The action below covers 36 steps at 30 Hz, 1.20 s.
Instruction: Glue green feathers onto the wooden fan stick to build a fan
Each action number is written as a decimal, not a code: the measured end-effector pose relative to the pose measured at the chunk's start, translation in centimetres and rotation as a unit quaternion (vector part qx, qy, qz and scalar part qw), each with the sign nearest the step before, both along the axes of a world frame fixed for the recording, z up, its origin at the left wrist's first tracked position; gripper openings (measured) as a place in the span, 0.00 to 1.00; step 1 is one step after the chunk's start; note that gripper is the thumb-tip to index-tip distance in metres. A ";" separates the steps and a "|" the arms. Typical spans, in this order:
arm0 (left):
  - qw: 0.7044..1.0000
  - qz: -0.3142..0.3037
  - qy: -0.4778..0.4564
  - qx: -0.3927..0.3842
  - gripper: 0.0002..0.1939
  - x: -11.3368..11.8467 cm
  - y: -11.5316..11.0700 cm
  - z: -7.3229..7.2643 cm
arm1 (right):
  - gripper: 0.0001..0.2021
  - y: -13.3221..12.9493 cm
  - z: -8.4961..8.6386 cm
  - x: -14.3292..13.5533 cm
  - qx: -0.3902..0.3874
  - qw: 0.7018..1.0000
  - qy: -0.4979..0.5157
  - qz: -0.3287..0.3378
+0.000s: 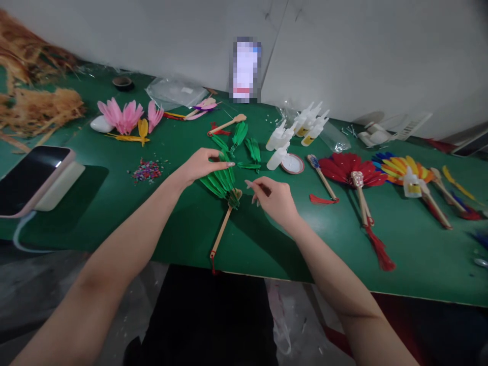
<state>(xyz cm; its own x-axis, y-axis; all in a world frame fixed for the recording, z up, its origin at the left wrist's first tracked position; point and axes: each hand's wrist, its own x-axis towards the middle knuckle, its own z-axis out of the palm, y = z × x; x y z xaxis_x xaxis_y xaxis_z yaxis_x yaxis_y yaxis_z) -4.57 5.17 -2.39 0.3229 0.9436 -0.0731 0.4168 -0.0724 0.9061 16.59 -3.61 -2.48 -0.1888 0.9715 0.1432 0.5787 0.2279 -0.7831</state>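
Note:
Near the table's middle lies a green feather fan (220, 182) with a wooden handle (221, 229) and a red cord at its lower end. My left hand (206, 165) is over the upper ends of its feathers, thumb and forefinger closed together, with green showing between them. To the right of the fan's base, apart from it, is my right hand (273, 197). Its fingers are pinched, and whatever they may hold is too small to make out. Loose green feathers (251, 150) lie beyond the hands, close to another wooden handle (227, 124).
Glue bottles (277, 155) stand beside a small round dish (293, 163). To the right lie a red feather fan (353, 173) and a yellow-orange one (406, 168). At left are pink feathers (122, 116), colourful beads (147, 171) and a phone (36, 175) on a stand.

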 end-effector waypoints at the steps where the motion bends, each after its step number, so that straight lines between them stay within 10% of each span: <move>1: 1.000 0.003 0.016 0.003 0.19 0.0 0.1 -0.1 | 0.15 0.0 0.0 0.0 0.009 1.000 -0.005 0.000; 16: 0.990 -0.014 -0.096 0.104 0.14 1.6 -1.6 1.5 | 0.12 -0.2 -0.2 -1.3 -0.152 0.963 0.220 0.037; 36: 0.984 -0.089 -0.133 0.081 0.13 1.7 -2.3 1.8 | 0.17 -0.7 1.2 -0.8 -0.041 0.988 0.080 0.125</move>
